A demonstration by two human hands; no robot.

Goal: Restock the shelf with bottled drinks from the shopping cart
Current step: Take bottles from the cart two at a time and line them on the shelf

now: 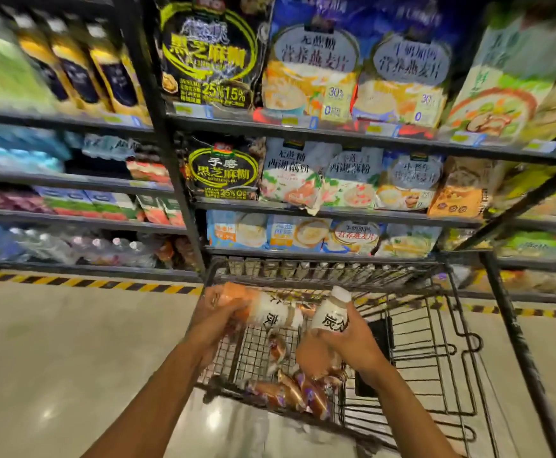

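Observation:
Above the black wire shopping cart [435, 352], my left hand [217, 322] grips an orange and white bottled drink [263, 309] lying on its side, cap end to the right. My right hand [342, 345] holds a second bottle [331, 314] upright by its lower body, white cap on top. Several more orange bottles [290, 391] lie in the cart's basket below my hands. The drinks shelf [71, 223] with rows of bottles stands to the left.
Straight ahead, black metal shelves [336, 213] carry bags of cereal and sesame powder. A black upright post [171, 166] separates them from the drinks section. Yellow and black hazard tape [81, 282] runs along the shelf base on the beige floor.

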